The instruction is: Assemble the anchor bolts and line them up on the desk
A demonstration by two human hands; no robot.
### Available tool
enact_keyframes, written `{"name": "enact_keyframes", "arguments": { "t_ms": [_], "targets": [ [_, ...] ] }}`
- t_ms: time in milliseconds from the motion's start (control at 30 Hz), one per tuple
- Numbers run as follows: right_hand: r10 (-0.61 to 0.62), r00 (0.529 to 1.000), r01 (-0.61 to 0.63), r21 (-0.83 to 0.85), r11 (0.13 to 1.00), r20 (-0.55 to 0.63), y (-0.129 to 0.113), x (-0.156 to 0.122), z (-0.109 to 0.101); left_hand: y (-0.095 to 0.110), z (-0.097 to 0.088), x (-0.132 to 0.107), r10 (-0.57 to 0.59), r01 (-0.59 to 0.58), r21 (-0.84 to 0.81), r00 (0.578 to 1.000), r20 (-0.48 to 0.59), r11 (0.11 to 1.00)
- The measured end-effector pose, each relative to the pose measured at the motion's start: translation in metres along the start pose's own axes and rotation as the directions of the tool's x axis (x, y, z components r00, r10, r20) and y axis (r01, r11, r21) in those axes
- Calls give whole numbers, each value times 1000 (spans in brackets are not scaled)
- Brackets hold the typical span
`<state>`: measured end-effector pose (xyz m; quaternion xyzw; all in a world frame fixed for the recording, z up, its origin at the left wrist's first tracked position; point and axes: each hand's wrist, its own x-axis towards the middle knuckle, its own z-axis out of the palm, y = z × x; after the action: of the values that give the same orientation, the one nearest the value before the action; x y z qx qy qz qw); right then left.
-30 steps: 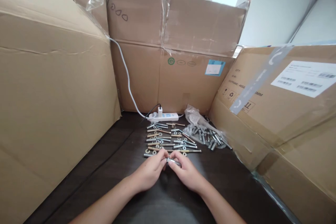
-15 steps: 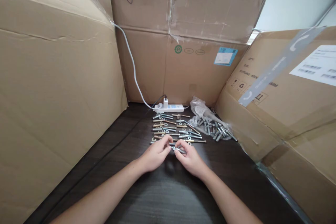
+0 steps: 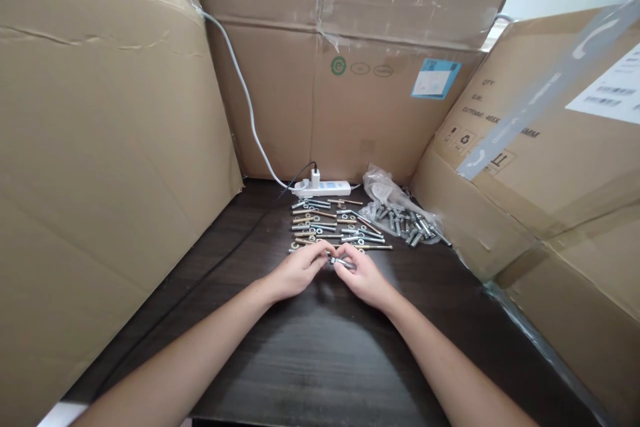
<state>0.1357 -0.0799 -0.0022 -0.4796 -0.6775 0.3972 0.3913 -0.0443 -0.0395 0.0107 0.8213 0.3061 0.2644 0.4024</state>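
A silvery metal anchor bolt (image 3: 344, 263) is held between my two hands, just in front of the rows of hardware. My right hand (image 3: 365, 277) pinches its shank between thumb and fingers. At its left end, the fingers of my left hand (image 3: 296, 271) are closed around the nut end and partly hide it. Both fingertips almost meet. Behind them on the dark table (image 3: 300, 360) lie rows of loose bolts, sleeves and washers, some silvery, some brass-coloured, such as a long brass-coloured bolt (image 3: 379, 247).
A clear plastic bag (image 3: 383, 181) with several silvery anchor bolts (image 3: 417, 230) lies at the back right. A white power strip (image 3: 325, 188) with a plugged-in charger stands behind the rows. A black cable (image 3: 220, 263) crosses the table's left side. Cardboard boxes (image 3: 115, 147) wall in the left, back and right.
My view has tilted down, so the scene sits higher. The fingers of my left hand have shifted around the bolt's nut end and come closer to my right fingertips.
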Motion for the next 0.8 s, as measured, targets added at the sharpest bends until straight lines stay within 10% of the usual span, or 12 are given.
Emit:
{"name": "enact_keyframes", "arguments": {
  "t_ms": [800],
  "targets": [
    [19,1000,-20,-57,998,-15,-4,-2,-4,-2,-2,1,-30,30,6,998,54,1000]
  ]
}}
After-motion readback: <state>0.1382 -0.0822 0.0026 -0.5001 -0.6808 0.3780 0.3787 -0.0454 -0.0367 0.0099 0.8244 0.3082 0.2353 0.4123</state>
